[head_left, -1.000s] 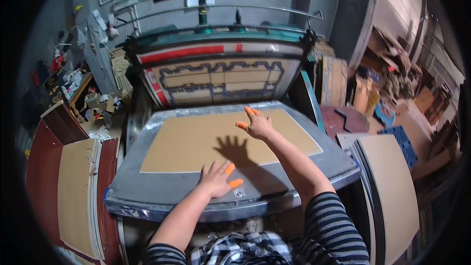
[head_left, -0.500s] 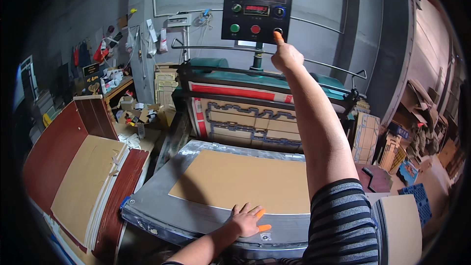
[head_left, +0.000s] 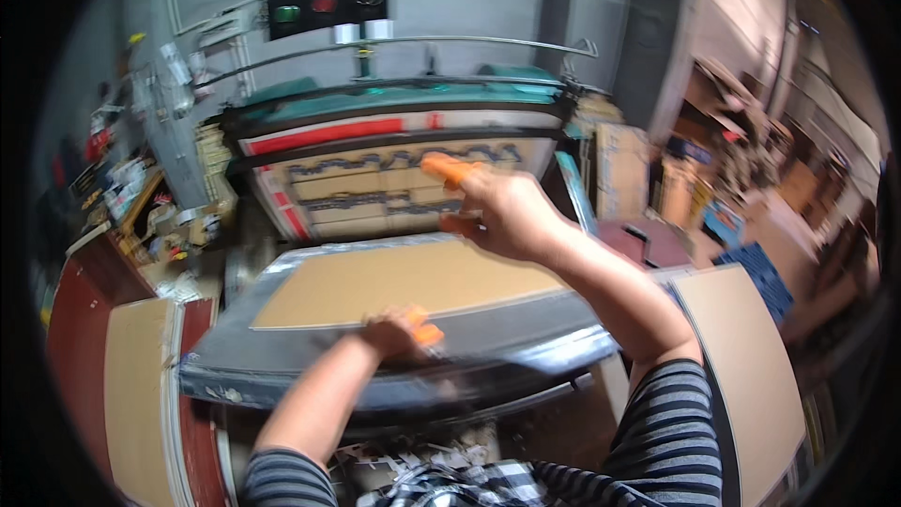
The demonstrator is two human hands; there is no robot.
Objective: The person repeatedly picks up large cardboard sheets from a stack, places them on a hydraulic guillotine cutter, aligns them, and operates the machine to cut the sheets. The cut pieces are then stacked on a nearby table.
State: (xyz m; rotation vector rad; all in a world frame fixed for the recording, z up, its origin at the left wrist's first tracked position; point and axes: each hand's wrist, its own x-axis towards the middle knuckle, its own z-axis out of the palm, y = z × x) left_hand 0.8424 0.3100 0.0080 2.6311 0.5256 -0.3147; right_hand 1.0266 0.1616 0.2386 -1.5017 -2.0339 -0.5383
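Note:
Over a flat brown cardboard sheet (head_left: pixel 347 284) hangs my right hand (head_left: pixel 516 211), an orange finger cover on its forefinger. Its thumb and forefinger are apart and nothing shows between them. Smeared by motion, my left hand (head_left: pixel 396 333) is at the sheet's front edge above the grey metal bed (head_left: pixel 244 352); it also wears orange covers, and its finger pose is unclear. Behind the sheet stands the press's upright die board (head_left: pixel 338 190) with dark jagged strips. A black control panel (head_left: pixel 310 11) with round buttons is higher up, away from both hands.
To the right leans a stack of cardboard sheets (head_left: pixel 741 366); another cardboard stack (head_left: pixel 136 394) stands at the left by dark red boards (head_left: pixel 75 366). A metal rail (head_left: pixel 450 39) crosses above the press. Paper scraps (head_left: pixel 422 455) lie below the bed. A blue pallet (head_left: pixel 755 277) is at far right.
My right hand has left the panel's lower right button and come down over the sheet. My left hand has lifted from lying flat on the bed's front. The view has swung right and down.

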